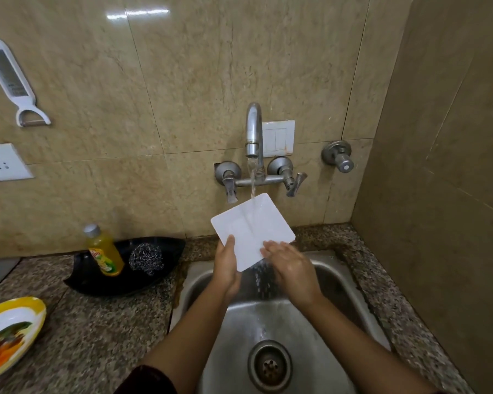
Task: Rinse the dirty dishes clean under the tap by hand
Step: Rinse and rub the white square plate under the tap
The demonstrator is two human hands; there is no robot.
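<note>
Granite counter (103, 317), steel sink (251, 322) | left hand (225, 265) grips plate (251, 226) (tap (253, 129) running) | right hand (291, 265) flat on it

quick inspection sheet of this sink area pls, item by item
surface: speckled stone counter around a steel sink, basin wet
job's things: white square plate tilted under the running tap; yellow-rimmed plate lies on the counter, left
clutter: soap bottle and steel scrubber in a black tray
grippers: left hand grips the plate's edge; right hand lays flat fingers on its face
cables: nothing seen
surroundings: tiled wall with hanging grater, socket, switch plate
</note>
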